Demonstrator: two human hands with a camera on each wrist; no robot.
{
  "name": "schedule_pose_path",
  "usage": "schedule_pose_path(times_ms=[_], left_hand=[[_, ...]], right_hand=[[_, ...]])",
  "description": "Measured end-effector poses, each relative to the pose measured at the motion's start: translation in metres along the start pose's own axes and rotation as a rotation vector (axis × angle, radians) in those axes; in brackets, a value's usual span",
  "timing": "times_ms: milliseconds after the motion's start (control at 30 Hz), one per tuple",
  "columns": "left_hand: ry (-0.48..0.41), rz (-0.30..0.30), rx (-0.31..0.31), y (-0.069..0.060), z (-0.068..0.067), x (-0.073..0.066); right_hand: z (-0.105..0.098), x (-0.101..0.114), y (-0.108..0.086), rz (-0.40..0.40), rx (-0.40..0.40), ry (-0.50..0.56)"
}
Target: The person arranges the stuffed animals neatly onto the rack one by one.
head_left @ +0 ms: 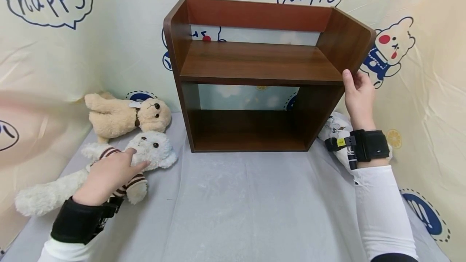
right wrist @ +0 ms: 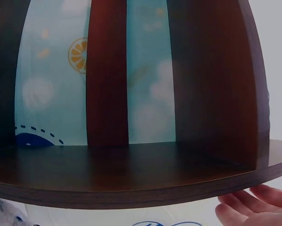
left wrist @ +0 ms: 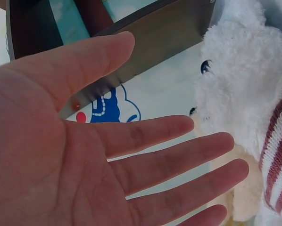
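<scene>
The shelf (head_left: 255,62) stood upright between the hands, just beside the right hand (head_left: 360,98), its base seemingly on the table (head_left: 233,205). That hand gripped the shelf's near upright edge, thumb at the front and fingers round the outer side. The left hand (head_left: 113,171), well apart from it, had straight, spread fingers over the white bear (head_left: 156,148); whether it touched the fur could not be told. The tan bear (head_left: 116,118) lay on its side beyond the left hand, and a pale furry thing (head_left: 336,122) showed behind the right wrist, partly hidden.

Judging by this, setting the shelf upright looked done, but its handling was probably unfinished: the right hand's release was not yet made. The left hand held nothing, and both bears lay outside the shelf; any placing of them there was undone.
</scene>
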State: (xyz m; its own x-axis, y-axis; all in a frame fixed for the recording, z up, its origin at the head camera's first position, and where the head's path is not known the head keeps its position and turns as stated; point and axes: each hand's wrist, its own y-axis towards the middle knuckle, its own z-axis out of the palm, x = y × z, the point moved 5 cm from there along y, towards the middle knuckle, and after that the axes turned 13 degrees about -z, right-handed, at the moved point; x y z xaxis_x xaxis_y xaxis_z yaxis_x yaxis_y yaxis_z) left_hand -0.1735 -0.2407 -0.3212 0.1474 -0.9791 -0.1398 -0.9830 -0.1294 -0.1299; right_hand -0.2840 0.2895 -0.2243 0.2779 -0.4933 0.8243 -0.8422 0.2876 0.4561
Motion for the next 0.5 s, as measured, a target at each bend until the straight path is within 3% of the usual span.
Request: schedule_pose_path(times_ms=[500], left_hand=[[-0.056, -0.028, -0.012, 0.007, 0.000, 0.015]], right_hand=[[0.012, -0.004, 0.003, 0.068, 0.036, 0.212]])
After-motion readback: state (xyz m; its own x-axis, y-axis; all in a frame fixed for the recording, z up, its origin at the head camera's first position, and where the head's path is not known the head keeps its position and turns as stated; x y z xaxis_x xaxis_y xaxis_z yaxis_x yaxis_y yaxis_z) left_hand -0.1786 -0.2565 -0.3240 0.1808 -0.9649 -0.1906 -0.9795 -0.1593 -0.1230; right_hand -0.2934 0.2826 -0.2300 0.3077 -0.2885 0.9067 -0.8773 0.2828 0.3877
